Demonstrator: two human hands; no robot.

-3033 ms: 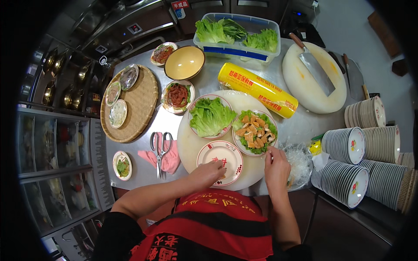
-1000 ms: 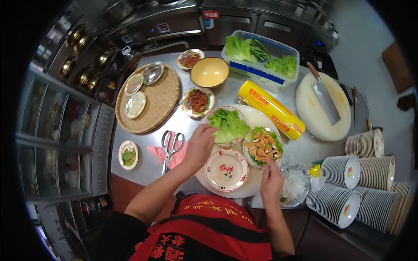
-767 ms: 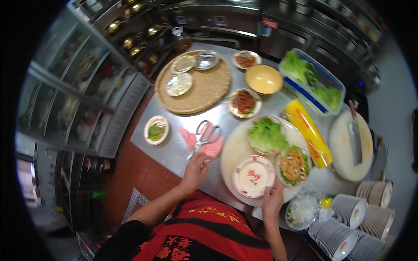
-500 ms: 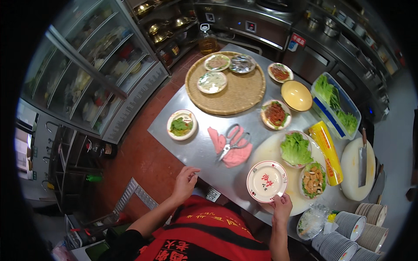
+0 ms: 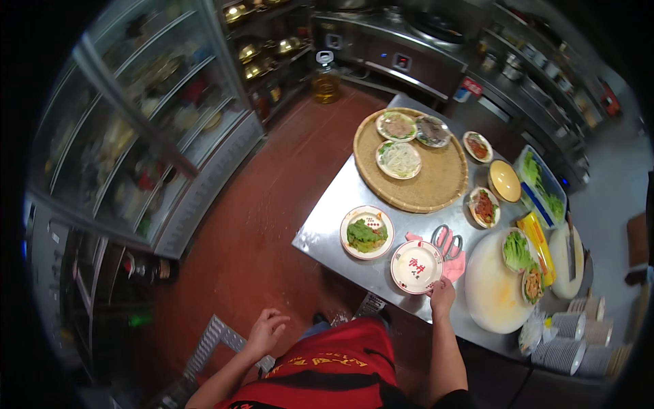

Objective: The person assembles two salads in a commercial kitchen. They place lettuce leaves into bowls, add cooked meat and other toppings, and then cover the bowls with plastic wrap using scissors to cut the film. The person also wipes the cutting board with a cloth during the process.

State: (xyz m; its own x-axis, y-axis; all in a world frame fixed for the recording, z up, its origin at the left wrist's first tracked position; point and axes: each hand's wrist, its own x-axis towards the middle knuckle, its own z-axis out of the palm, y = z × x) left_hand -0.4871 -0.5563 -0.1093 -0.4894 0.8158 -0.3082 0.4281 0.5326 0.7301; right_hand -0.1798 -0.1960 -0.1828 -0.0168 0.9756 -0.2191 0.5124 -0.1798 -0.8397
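My right hand pinches the near right rim of a white plate with red and dark printing and nothing on it. The plate is over the table's near edge and covers part of a pink cloth. Grey-handled scissors lie on that cloth, their blades hidden by the plate. Left of it stands a plate with green leaves. My left hand hangs over the floor beside the red apron, fingers loosely bent and apart, holding nothing.
A round bamboo tray bears several covered plates on the steel table. To the right are a round white cutting board, a lettuce plate, a yellow bowl, a yellow box and stacked plates. A glass-door fridge stands left.
The view has swung left. My right hand has carried the plate from above the cutting board leftward to the cloth and scissors. My left hand has moved away from the table edge.
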